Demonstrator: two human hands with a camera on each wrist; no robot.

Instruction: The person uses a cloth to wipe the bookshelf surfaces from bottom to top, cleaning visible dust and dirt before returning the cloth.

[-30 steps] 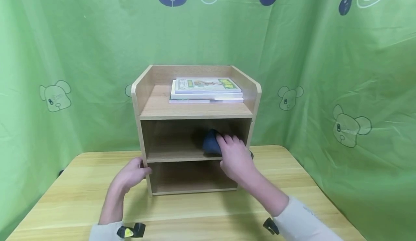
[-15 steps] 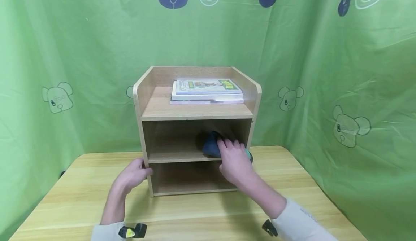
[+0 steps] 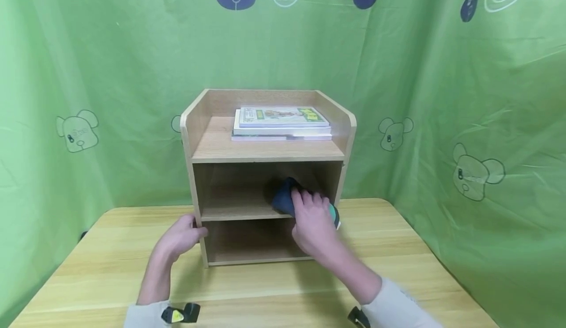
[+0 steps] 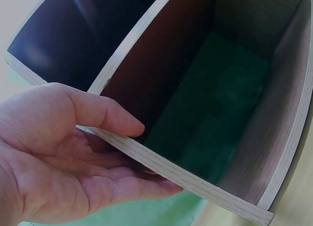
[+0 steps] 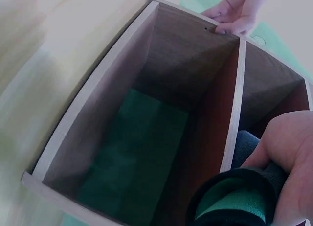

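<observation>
My left hand [image 3: 179, 237] grips the left side panel of a small wooden shelf unit [image 3: 267, 160]. In the left wrist view its thumb lies inside the panel and its fingers outside. At the middle compartment's right side, my right hand [image 3: 314, 222] holds a dark blue soft item [image 3: 283, 198] with a black-rimmed opening and green lining [image 5: 234, 199]; its exact kind is unclear. The blue end reaches into the compartment, over the middle board's front edge. My palm hides much of the item, and the green-lined end sticks out at the right.
Several books [image 3: 283, 123] lie stacked on the unit's top shelf, between raised side walls. The lower compartment [image 5: 132, 157] has an open front. A light wooden table [image 3: 247, 298] bears the unit. Green patterned curtains [image 3: 132, 72] hang behind and at both sides.
My right hand has shifted slightly left and down with the blue item, and more of its green-lined end shows. The left hand keeps its grip on the side panel.
</observation>
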